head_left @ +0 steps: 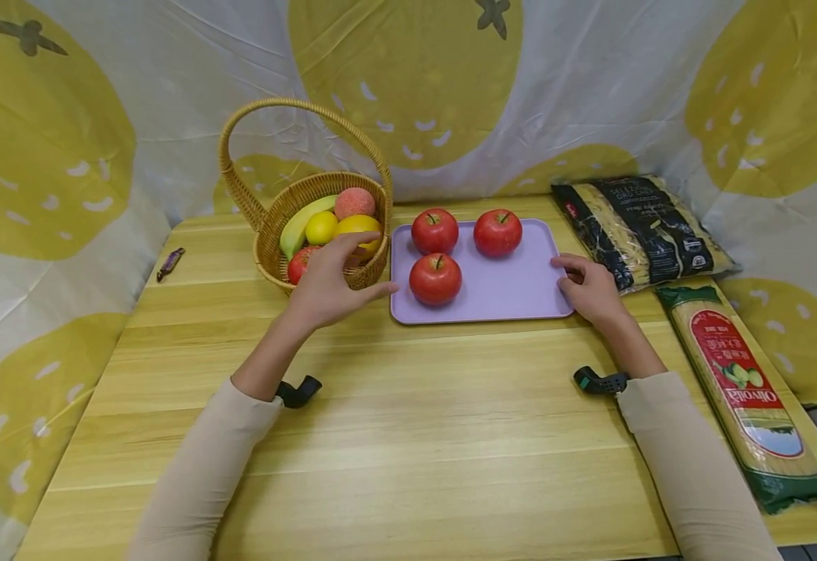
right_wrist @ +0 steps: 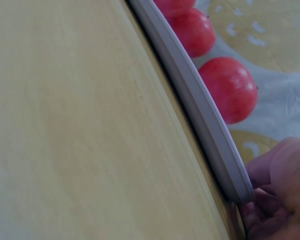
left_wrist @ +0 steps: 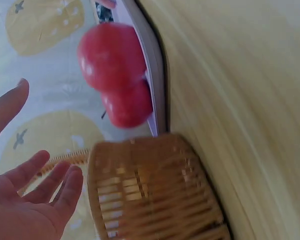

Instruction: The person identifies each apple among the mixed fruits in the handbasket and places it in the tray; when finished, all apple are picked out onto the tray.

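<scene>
A light purple tray [head_left: 506, 292] lies on the table with three red apples on it: one at the back left [head_left: 434, 231], one at the back right [head_left: 498, 233] and one at the front left [head_left: 435, 280]. My right hand [head_left: 593, 291] grips the tray's right edge, its fingers curled at the rim in the right wrist view. To the left, my left hand [head_left: 331, 284] is held with fingers spread over the front right of a wicker basket [head_left: 268, 249], holding nothing. Its thumb points toward the tray's left edge. Part of the basket's fruit is hidden behind this hand.
In the basket are a banana [head_left: 303, 226], a lemon [head_left: 321, 227], a peach [head_left: 354, 203], an orange-yellow fruit [head_left: 359, 226] and a red fruit [head_left: 300, 263]. Two pasta bags, one black [head_left: 639, 226] and one green-red [head_left: 741, 382], lie right. A wrapped candy [head_left: 170, 264] lies far left.
</scene>
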### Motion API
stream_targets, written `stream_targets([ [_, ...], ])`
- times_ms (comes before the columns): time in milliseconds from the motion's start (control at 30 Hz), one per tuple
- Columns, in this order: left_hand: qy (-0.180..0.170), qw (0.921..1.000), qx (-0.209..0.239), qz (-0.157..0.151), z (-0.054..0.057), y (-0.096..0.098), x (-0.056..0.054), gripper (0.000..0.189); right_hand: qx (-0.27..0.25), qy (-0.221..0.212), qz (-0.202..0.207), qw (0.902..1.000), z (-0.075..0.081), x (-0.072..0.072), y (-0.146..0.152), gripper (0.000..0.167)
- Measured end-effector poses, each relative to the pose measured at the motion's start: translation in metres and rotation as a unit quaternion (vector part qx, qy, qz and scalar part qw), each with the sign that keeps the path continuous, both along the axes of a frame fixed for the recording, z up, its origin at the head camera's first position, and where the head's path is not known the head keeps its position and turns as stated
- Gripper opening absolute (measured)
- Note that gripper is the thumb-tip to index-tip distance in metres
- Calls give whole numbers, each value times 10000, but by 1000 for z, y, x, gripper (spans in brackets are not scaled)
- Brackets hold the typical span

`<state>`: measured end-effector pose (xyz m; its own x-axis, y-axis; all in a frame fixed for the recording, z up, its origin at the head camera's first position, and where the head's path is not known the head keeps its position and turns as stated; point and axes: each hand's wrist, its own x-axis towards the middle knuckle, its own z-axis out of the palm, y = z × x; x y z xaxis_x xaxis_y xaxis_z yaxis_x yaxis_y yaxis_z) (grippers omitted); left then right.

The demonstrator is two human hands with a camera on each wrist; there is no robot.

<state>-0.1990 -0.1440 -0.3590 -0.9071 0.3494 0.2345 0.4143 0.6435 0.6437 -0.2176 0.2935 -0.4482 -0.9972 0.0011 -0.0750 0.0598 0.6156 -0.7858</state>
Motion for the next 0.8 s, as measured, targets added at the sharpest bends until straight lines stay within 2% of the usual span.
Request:
stream_targets([
  [200, 303, 9983, -184, 473, 5, -30, -4, 87, 12, -5, -18, 10000, 0, 0, 0, 44],
  [433, 110, 9955, -246, 911, 1, -58, -9, 89, 19, -14, -46, 10000, 0, -1, 0, 44],
  [800, -102, 9922, -528, 1126, -10, -79, -14, 92, 61, 62, -77, 9999, -2, -1, 0, 44],
])
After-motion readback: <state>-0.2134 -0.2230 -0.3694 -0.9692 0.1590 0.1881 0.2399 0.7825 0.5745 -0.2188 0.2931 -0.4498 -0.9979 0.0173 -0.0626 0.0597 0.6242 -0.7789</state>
